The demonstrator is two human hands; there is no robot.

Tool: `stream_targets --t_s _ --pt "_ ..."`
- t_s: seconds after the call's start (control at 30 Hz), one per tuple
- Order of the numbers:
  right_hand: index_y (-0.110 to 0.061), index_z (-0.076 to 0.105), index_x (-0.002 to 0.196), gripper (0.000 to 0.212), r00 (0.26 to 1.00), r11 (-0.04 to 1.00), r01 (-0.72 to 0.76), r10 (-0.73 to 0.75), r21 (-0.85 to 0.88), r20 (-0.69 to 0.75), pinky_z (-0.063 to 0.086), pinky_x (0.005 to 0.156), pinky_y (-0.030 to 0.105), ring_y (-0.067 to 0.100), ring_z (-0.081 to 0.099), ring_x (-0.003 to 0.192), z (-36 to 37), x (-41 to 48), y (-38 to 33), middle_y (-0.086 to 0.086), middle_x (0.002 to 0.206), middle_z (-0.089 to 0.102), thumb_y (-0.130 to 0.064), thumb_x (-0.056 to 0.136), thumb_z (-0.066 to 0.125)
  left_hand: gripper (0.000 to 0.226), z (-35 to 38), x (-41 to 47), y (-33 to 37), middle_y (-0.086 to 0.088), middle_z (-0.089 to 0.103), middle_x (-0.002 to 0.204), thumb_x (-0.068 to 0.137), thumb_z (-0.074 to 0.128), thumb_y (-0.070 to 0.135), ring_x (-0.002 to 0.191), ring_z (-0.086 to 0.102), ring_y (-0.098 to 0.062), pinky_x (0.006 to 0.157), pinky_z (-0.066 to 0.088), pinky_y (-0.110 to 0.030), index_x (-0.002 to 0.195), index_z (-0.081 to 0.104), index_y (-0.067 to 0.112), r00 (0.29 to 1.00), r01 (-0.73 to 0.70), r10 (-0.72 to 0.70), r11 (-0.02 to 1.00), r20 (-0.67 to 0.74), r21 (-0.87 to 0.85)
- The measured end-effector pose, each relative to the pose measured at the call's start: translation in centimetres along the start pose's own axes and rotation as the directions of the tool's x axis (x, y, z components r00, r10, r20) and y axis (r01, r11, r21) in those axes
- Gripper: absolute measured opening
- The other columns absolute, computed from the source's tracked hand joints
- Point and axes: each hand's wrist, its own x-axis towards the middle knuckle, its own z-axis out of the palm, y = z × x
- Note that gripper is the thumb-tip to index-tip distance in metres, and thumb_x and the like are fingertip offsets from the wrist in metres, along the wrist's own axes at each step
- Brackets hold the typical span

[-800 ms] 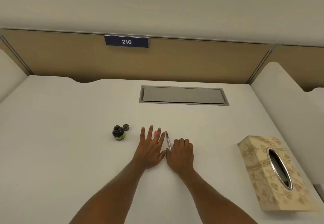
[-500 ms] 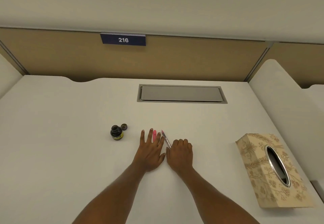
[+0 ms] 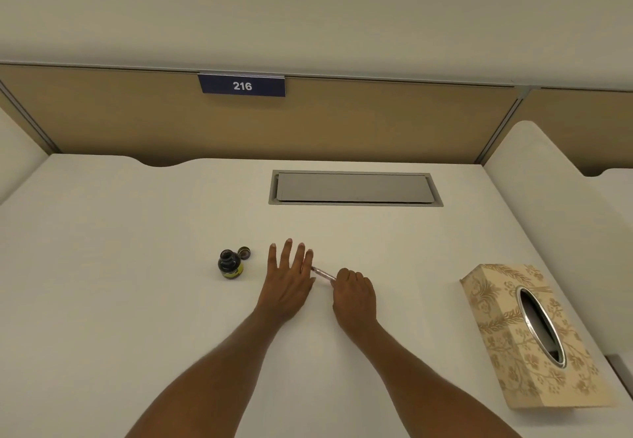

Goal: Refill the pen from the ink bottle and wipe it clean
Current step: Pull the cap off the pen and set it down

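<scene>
Head view: the right hand has its fingers curled around the near end of the pen and grips it just above the desk. The visible part of the pen is a slim, pale barrel. It points away and to the left, toward the left hand. The far end of the pen reaches the edge of that hand; contact cannot be confirmed.

The left hand is released, palm down, with its fingers straight and spread. It holds nothing. It lies between the pen and the ink bottle.

The ink bottle stands upright on the desk, just left of the left hand, with its mouth uncovered. The bottle cap lies just beside it on the far right side.

A patterned tissue box sits well apart to the right, near the desk edge. Its oval opening faces up.

A grey hatch is set flush in the desk beyond the hands. A tan partition closes off the far side of the desk and carries a blue plate marked 216.
</scene>
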Motion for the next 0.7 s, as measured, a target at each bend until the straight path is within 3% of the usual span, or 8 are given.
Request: stream_targets --t_s 0.07,0.17,0.27,0.37,0.47,0.57,0.7 --pt "-0.013 0.052 0.066 0.026 0.998 0.998 0.043 -0.041 0.04 -0.053 0.039 0.045 0.028 0.016 0.048 0.047 -0.3 0.6 0.1 -0.001 0.053 0.049 -0.02 0.073 0.076 0.047 -0.3 0.4 -0.9 -0.02 0.052 0.133 0.094 0.036 0.033 0.129 0.036 -0.045 0.105 0.022 -0.065 0.13 0.047 0.005 0.997 -0.048 0.049 0.999 -0.065 0.013" --pt "-0.013 0.053 0.068 0.026 0.987 0.986 0.098 -0.079 0.136 -0.138 0.039 0.044 0.028 0.017 0.047 0.047 -0.8 1.6 0.4 -0.001 0.054 0.049 -0.016 0.073 0.077 0.029 -1.1 0.8 -2.2 -0.017 0.062 0.115 0.093 0.041 0.018 0.121 0.047 -0.044 0.104 0.026 -0.064 0.109 0.062 0.007 0.978 -0.128 0.136 0.99 -0.161 0.061" --pt "-0.01 0.06 0.079 0.02 0.971 0.951 0.18 -0.131 0.253 -0.202 0.042 0.047 0.027 0.019 0.051 0.051 -1.1 2.4 0.8 0.0 0.058 0.054 -0.01 0.071 0.079 0.011 -2.2 0.7 -3.2 -0.011 0.067 0.095 0.088 0.06 0.018 0.115 0.052 -0.041 0.105 0.026 -0.062 0.093 0.065 0.01 0.967 -0.143 0.158 0.986 -0.197 0.088" --pt "-0.007 0.064 0.095 0.024 0.941 0.908 0.284 -0.202 0.309 -0.272 0.046 0.051 0.027 0.022 0.056 0.058 -1.3 3.0 0.7 0.003 0.065 0.06 -0.005 0.073 0.073 0.024 -3.2 0.5 -3.7 -0.008 0.069 0.085 0.081 0.072 0.024 0.111 0.055 -0.038 0.105 0.027 -0.061 0.099 0.066 0.011 0.97 -0.136 0.151 0.987 -0.19 0.09" --pt "-0.006 0.066 0.088 0.01 0.922 0.877 0.342 -0.244 0.338 -0.3 0.047 0.052 0.028 0.023 0.055 0.06 -2.0 3.5 0.1 0.004 0.065 0.06 -0.005 0.079 0.062 0.027 -4.0 0.2 -3.9 -0.006 0.068 0.076 0.079 0.074 0.017 0.106 0.057 -0.037 0.105 0.028 -0.06 0.104 0.065 0.01 0.966 -0.128 0.144 0.988 -0.214 0.089" --pt "-0.007 0.065 0.085 0.021 0.928 0.861 0.333 -0.227 0.385 -0.295 0.047 0.052 0.028 0.021 0.056 0.062 -2.9 3.6 -0.6 0.004 0.068 0.062 -0.016 0.089 0.046 0.02 -4.6 -0.3 -4.1 -0.007 0.068 0.071 0.08 0.071 0.01 0.1 0.059 -0.035 0.104 0.03 -0.059 0.1 0.066 0.009 0.954 -0.126 0.152 0.986 -0.259 0.111" --pt "-0.008 0.066 0.085 0.013 0.946 0.859 0.291 -0.191 0.421 -0.263 0.044 0.046 0.022 0.019 0.058 0.055 -3.7 3.3 -1.2 0.003 0.068 0.064 -0.014 0.085 0.055 0.009 -5.0 -0.7 -4.4 -0.006 0.066 0.063 0.08 0.07 0.01 0.087 0.061 -0.031 0.092 0.04 -0.052 0.089 0.068 0.008 0.921 -0.137 0.179 0.98 -0.346 0.144"
